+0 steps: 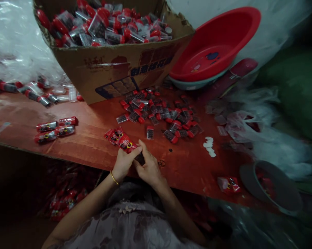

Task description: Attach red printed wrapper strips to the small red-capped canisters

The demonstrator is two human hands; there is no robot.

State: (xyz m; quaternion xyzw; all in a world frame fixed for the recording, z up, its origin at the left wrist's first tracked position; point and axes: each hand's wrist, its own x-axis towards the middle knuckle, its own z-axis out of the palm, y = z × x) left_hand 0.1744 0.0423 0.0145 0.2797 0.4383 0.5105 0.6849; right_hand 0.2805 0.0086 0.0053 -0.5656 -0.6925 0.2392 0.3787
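Observation:
Near the front edge of the table, my left hand point(122, 162) and my right hand point(148, 165) meet around a red printed packet point(126, 143). My left fingers are closed on its near end. The right fingers are wrapped about a small dark tube point(140, 157) at that same end; whether it sits inside the packet I cannot tell. More flat red wrappers point(110, 136) lie under and beside the packet. Just beyond my hands stands a single red-capped clear tube point(150, 132) with dark contents. Further back is a loose pile of such red-capped tubes point(158, 110).
A cardboard box point(114, 69) full of red-capped tubes stands at the back. Several wrapped tubes point(54, 129) lie at left. A red basin point(215, 45) leans at back right. White pieces point(209, 147), plastic bags point(241, 126) and a grey bowl point(275, 190) are on the right.

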